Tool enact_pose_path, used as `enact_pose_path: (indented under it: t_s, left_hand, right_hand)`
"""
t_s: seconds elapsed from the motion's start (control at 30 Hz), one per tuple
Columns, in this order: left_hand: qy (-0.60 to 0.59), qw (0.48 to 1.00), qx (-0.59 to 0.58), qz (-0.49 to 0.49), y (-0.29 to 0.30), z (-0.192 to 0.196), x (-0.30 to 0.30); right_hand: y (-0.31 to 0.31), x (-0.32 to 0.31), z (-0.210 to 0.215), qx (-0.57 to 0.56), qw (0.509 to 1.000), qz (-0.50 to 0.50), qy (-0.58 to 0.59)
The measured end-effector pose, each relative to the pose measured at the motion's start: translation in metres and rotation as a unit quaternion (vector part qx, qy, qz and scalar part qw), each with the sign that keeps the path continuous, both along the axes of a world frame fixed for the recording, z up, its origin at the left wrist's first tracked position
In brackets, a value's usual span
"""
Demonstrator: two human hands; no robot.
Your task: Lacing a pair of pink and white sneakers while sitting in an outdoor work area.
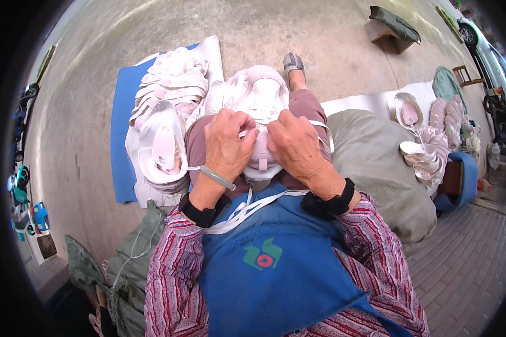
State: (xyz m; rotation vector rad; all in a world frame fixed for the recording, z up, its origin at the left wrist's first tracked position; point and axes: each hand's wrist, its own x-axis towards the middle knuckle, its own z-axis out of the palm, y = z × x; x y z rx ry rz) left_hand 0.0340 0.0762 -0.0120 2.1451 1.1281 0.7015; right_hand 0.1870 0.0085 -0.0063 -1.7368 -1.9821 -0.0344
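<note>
A pale pink and white shoe upper (261,76) lies across my lap, its pink tongue (261,147) toward me. My left hand (226,141) is closed over the upper's left side, pinching a white shoelace (249,133) between thumb and fingers. Opposite it, my right hand (298,145) is closed at the lace holes, with a lace loop (329,136) passing out beyond its knuckles. The right fingertips are partly hidden behind the hand. Both hands are close together, only the tongue between them.
Left of my knee, stacked uppers (171,81) lie on a blue and white sheet (126,118). To my right are a large grey-green sack (365,163), more pink uppers (430,151) and a blue-rimmed container (464,182). A cardboard box (385,36) stands farther off.
</note>
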Motion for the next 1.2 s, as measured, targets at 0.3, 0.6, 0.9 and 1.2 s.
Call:
enact_pose_path:
  t_s: [0.3,0.6,0.9,1.2]
  left_hand:
    - [0.018,0.969,0.226,-0.103,-0.025,0.023,-0.003]
    - [-0.286,0.812,-0.175,-0.477,-0.121,0.08,0.049]
    - [-0.265,0.807,-0.518,-0.103,-0.061,0.049,-0.029]
    - [-0.095,0.995,-0.003,-0.017,-0.011,0.004,-0.007]
  right_hand:
    - [-0.021,0.02,0.033,-0.074,0.969,0.045,0.233]
    - [-0.021,0.038,0.038,-0.164,0.879,-0.042,0.446]
    - [-0.015,0.011,0.01,0.024,0.992,-0.02,0.121]
    - [-0.012,0.003,0.015,-0.037,0.991,-0.056,0.112]
